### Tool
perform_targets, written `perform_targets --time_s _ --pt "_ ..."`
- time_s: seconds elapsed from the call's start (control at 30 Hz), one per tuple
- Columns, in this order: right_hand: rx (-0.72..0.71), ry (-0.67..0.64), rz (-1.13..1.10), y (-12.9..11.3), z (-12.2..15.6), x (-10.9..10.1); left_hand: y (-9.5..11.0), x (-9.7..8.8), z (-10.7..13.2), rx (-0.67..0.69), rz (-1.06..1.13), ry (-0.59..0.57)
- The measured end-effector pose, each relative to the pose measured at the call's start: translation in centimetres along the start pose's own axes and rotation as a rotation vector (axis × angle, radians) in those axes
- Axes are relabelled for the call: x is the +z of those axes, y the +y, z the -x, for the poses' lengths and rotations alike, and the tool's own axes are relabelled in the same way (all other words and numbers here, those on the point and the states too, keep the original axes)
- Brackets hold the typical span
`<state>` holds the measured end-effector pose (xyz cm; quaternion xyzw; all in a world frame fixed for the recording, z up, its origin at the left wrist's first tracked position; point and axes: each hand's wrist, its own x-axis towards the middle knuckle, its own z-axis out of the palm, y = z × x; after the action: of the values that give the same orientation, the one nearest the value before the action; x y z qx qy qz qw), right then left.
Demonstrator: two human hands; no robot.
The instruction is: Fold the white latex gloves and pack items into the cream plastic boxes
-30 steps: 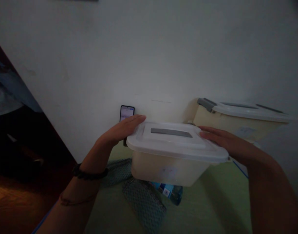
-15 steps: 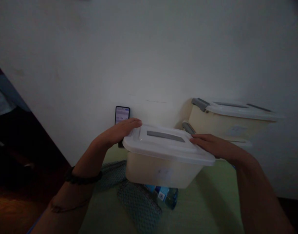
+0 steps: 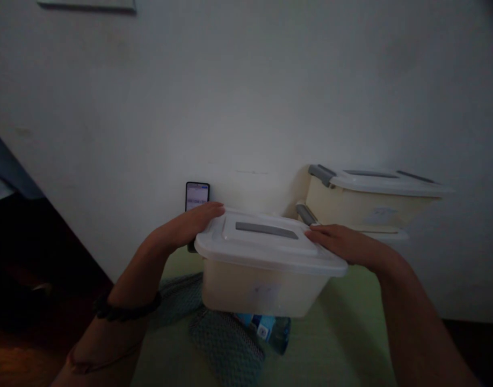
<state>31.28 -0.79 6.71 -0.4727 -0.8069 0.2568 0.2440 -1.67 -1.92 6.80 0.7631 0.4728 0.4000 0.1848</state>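
A cream storage box [image 3: 238, 285] with a white lid [image 3: 254, 250] and a grey handle strip on top is held between my two hands. My left hand [image 3: 186, 224] grips its left end, fingers over the lid's far corner. At the opposite end my right hand [image 3: 341, 242] has its fingers on the lid near the grey strip. The box seems to be above the table, tilted slightly. Partly hidden beneath it are a clear bottle with a blue label [image 3: 274, 330] and a grey-green knitted cloth [image 3: 228, 344]. Its contents do not show.
Two similar boxes [image 3: 347, 207] are stacked against the wall at right, the lower one mostly hidden. A phone [image 3: 197, 194] with a lit screen leans on the wall behind my left hand. Below lies a green table top [image 3: 343, 344]. Dark clothing-like shapes are at far left.
The view has shifted slightly, so the box, hands and stacked boxes appear a little further left and lower. Both hands keep their hold on the box.
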Motion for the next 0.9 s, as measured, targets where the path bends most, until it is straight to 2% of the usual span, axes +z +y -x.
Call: perform_targets --time_s 0.1,0.23,0.3,0.47,0.63,0.77,0.9 --pt "0.092 -0.011 0.029 -0.8 0.5 -0.2 -0.5 -0.5 0.2 -0.140 0.002 -0.089" --pt "0.414 -0.123 0.064 -2.5 1.3 -0.5 0.7 -1.1 0.6 -0.281 0.042 -0.154" --pt "0.513 -0.167 0.049 -3.1 1.6 -0.6 1.7 -1.2 0.8 -0.364 0.045 -0.196" --pt "0.450 -0.260 -0.027 -3.7 1.9 -0.6 2.8 -1.2 1.0 -0.478 0.143 -0.164" --pt "0.353 -0.202 -0.066 -4.4 2.4 -0.9 2.5 -1.4 1.0 -0.557 0.212 -0.115" --pt "0.342 -0.183 0.013 -4.7 2.7 -1.0 2.8 -1.7 1.0 -0.532 0.239 -0.043" --pt "0.301 -0.223 0.012 -4.3 2.3 -0.9 2.7 -1.9 0.9 -0.518 0.299 -0.040"
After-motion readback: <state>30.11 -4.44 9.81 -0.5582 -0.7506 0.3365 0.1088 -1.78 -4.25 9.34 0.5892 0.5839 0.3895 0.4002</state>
